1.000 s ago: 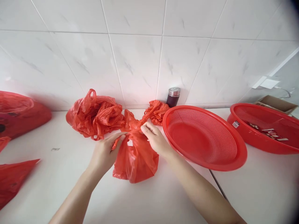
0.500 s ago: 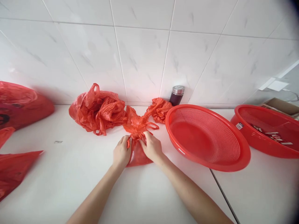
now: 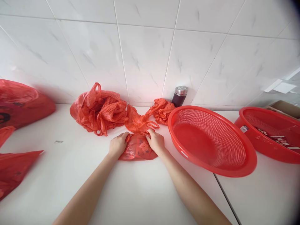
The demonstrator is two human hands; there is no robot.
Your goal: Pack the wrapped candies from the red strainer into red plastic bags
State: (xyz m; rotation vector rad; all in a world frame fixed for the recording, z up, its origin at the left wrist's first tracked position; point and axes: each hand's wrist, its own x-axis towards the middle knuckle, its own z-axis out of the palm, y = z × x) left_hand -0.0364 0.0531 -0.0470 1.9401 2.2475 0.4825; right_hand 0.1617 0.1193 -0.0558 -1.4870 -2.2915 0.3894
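Now holding the red bag [image 3: 134, 153] wider and flatter than half a second ago, with left hand [image 3: 118, 144] and right hand [image 3: 156, 140] moved farther apart. Keeping it on the white table [image 3: 140, 193], in front of the loose red plastic [image 3: 138, 122]; showing dark, patterned contents [image 3: 143, 148] through the film, too blurred for naming. Clamping the left thumb and fingers on the bag's upper left edge, partly hidden by folds; closing the right ones on its upper right edge.

Facing, behind the left hand, a heap of crumpled red bags [image 3: 100, 109] near the tiled wall [image 3: 145, 47], and, farther right, a smaller red bundle [image 3: 162, 111] beside a dark flask [image 3: 180, 95] with a silver lid. Having on the right a red colander [image 3: 234, 140], open upward, showing a solid floor and perforated sides. Seeing just beyond it a red basket [image 3: 262, 145] containing dark and white items [image 3: 283, 140], the white partly like lettering, and behind that a cardboard box [image 3: 284, 107], its contents too unclear for telling. Seeing at far left a large red bag [image 3: 25, 112] with dark shapes inside, and nearer, a pointed red bag [image 3: 17, 172] with faint dark patches.
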